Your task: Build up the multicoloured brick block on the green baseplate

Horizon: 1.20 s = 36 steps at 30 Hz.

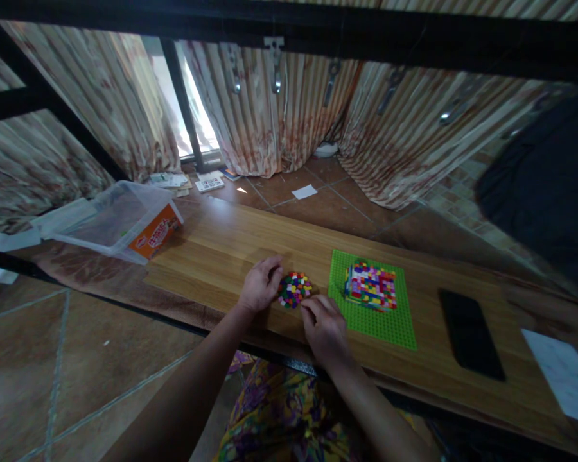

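Note:
A round cluster of small, colourful toy bricks point(295, 290) lies on the wooden board between my hands. My left hand point(261, 283) rests at its left edge, thumb and fingers slightly apart, with nothing visible between them. At the lower right edge of the cluster, my right hand point(324, 324) has thumb and forefinger brought together in a pinch; anything between the fingertips is too small to make out. Just right of that hand is a green studded baseplate point(368, 330), bearing a rectangular, multicoloured brick build point(372, 285).
A clear plastic bin point(110, 221) with an orange label sits at the board's left end. Toward the right lie a black phone point(471, 333) and a white sheet point(566, 372). Dark metal bars frame the board point(212, 237); striped curtains point(279, 122) hang behind.

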Each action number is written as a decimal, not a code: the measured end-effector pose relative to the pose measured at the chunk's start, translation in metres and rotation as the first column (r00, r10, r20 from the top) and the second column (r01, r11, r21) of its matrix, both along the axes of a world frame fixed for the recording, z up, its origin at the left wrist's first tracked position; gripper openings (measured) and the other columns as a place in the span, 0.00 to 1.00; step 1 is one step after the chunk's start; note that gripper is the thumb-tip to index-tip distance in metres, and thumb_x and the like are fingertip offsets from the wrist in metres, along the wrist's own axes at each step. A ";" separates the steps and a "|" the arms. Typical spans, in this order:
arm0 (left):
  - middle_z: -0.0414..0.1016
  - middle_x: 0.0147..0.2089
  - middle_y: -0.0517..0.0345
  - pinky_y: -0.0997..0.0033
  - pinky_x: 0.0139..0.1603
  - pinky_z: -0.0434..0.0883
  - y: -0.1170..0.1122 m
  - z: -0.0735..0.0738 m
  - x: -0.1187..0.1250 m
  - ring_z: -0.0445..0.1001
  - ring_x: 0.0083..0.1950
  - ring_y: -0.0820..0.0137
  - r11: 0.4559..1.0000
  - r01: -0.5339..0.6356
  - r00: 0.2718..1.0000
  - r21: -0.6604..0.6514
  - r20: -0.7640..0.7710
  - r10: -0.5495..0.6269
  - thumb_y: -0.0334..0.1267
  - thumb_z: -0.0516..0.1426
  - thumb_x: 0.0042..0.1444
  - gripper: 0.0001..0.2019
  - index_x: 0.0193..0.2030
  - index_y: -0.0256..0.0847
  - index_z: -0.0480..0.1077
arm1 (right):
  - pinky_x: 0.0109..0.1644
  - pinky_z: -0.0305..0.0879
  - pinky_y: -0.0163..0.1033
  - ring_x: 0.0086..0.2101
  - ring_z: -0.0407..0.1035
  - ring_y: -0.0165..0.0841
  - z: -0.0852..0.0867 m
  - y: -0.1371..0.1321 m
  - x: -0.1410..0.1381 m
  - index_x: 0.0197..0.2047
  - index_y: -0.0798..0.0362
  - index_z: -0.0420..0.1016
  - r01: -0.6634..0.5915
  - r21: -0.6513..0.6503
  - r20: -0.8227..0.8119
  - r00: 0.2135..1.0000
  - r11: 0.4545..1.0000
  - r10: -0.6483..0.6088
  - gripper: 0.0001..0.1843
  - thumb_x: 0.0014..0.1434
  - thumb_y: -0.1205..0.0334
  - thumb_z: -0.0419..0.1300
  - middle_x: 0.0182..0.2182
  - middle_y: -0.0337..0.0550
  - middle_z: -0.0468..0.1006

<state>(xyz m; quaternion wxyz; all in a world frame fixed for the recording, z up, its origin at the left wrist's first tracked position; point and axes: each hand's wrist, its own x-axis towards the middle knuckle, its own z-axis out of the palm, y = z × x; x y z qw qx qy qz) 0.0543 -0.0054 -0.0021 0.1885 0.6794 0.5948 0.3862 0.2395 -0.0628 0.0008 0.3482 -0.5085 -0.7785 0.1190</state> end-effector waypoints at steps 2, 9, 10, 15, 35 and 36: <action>0.78 0.50 0.52 0.62 0.57 0.71 0.000 0.000 0.000 0.74 0.53 0.64 1.000 -0.003 1.000 -0.003 -0.005 0.003 0.39 0.51 0.62 0.15 0.52 0.42 0.71 | 0.44 0.65 0.39 0.39 0.69 0.36 -0.001 -0.001 -0.006 0.37 0.51 0.75 -0.018 0.005 -0.013 1.000 1.000 0.019 0.05 0.62 0.67 0.57 0.35 0.44 0.75; 0.78 0.50 0.52 0.62 0.57 0.71 -0.001 0.004 0.000 0.75 0.53 0.65 1.000 -0.019 0.999 -0.008 -0.026 0.019 0.39 0.50 0.63 0.14 0.51 0.41 0.71 | 0.46 0.64 0.41 0.40 0.67 0.38 -0.006 0.001 -0.016 0.37 0.51 0.75 -0.021 0.019 0.033 0.999 1.000 0.020 0.04 0.62 0.64 0.57 0.36 0.45 0.74; 0.78 0.50 0.53 0.63 0.57 0.71 -0.001 0.004 0.000 0.75 0.53 0.65 1.000 -0.018 1.000 -0.006 -0.025 0.018 0.39 0.51 0.62 0.14 0.51 0.42 0.71 | 0.46 0.64 0.41 0.40 0.67 0.38 -0.006 0.002 -0.015 0.37 0.51 0.75 -0.024 0.026 0.043 0.999 0.999 0.023 0.06 0.63 0.64 0.57 0.35 0.44 0.74; 0.78 0.48 0.54 0.64 0.56 0.72 0.000 0.003 0.000 0.75 0.51 0.65 1.000 -0.006 1.000 0.006 -0.007 0.006 0.40 0.51 0.62 0.14 0.51 0.43 0.71 | 0.44 0.63 0.42 0.37 0.66 0.38 -0.004 0.001 -0.016 0.34 0.50 0.75 -0.033 0.051 0.125 0.992 0.998 0.026 0.11 0.65 0.66 0.53 0.32 0.44 0.75; 0.78 0.49 0.52 0.61 0.56 0.72 0.001 0.006 0.000 0.75 0.52 0.64 1.000 -0.007 1.000 0.007 -0.017 0.007 0.40 0.50 0.62 0.15 0.51 0.41 0.72 | 0.45 0.68 0.43 0.37 0.72 0.37 0.053 0.061 0.102 0.38 0.52 0.78 0.234 0.005 0.095 0.968 0.972 -0.233 0.16 0.63 0.60 0.49 0.38 0.46 0.77; 0.78 0.49 0.52 0.61 0.56 0.72 0.001 0.006 0.000 0.75 0.52 0.64 1.000 -0.006 1.000 0.009 -0.018 0.006 0.40 0.50 0.62 0.15 0.51 0.41 0.72 | 0.45 0.68 0.43 0.37 0.72 0.37 0.051 0.065 0.104 0.39 0.52 0.77 0.231 0.005 0.114 0.966 0.973 -0.230 0.16 0.63 0.60 0.49 0.37 0.46 0.78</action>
